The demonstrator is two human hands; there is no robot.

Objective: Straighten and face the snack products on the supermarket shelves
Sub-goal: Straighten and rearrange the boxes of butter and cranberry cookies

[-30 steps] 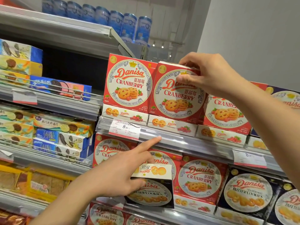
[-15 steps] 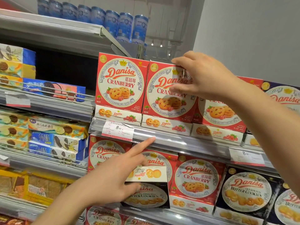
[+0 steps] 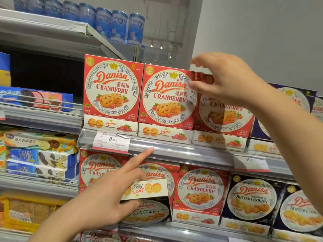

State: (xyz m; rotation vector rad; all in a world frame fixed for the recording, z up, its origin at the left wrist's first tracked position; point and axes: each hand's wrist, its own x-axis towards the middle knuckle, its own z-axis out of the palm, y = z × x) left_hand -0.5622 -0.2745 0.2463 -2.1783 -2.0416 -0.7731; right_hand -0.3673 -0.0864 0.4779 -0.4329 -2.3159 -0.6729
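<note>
- Landmark: shelf rail [image 3: 183, 151] with the price tag [image 3: 111, 142].
- Risk: middle cranberry box [image 3: 167, 96], just above the rail, sits slightly lower than and tilted against the left cranberry box [image 3: 111, 88]. A hard push on its top right corner could skew it more, or shove it onto the box behind to its right.
- Risk: black butter cookies box [image 3: 148, 205], below the rail, is upside down and carried one-handed with index finger lifted off. A weak hold could let it slip or knock the cranberry boxes behind it.
- Right hand [image 3: 225, 81]: above the rail at the middle box's top right corner, fingers and thumb spread like a pincer. Motion blur, so I cannot tell whether it touches the box.
- Left hand [image 3: 104, 199]: below the rail, thumb and curled fingers gripping the butter cookies box, index fingertip at the rail's lower edge.
</note>
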